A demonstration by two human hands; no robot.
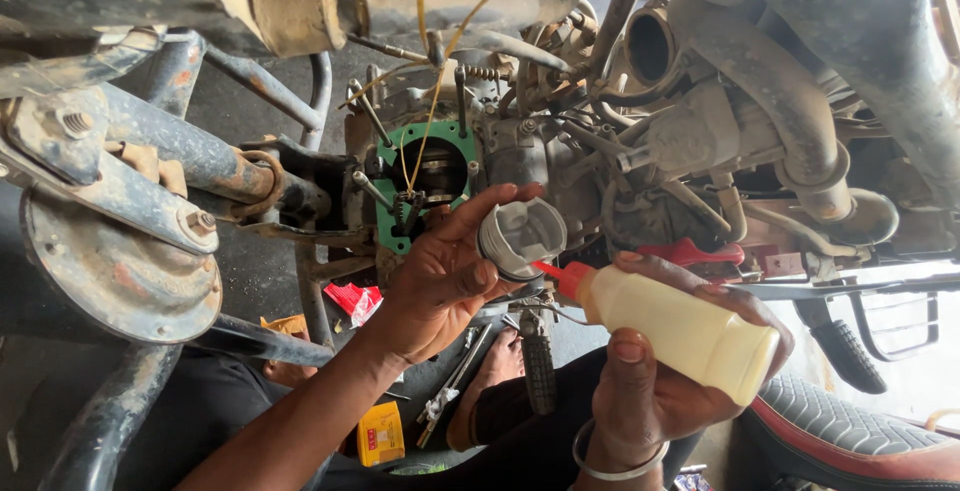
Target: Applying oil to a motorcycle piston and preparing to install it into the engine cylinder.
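Observation:
My left hand (440, 276) holds a silver piston (520, 238) by its rim, crown facing me, just in front of the engine. My right hand (650, 386) grips a cream plastic squeeze bottle (685, 333) tilted on its side. The bottle's red nozzle (556, 274) points at the lower edge of the piston and touches or nearly touches it. Behind the piston sits the open engine crankcase with a green gasket (388, 166) around a round opening and long studs sticking out. A yellow wire (436, 91) hangs down across that opening.
A dirty motorcycle frame, exhaust pipes and engine parts fill the upper view. A rusty round horn (120, 271) hangs at left. On the floor lie a yellow box (380, 433), a red packet (352, 301) and tools. A footpeg (540, 371) and a seat edge (850, 431) are close by.

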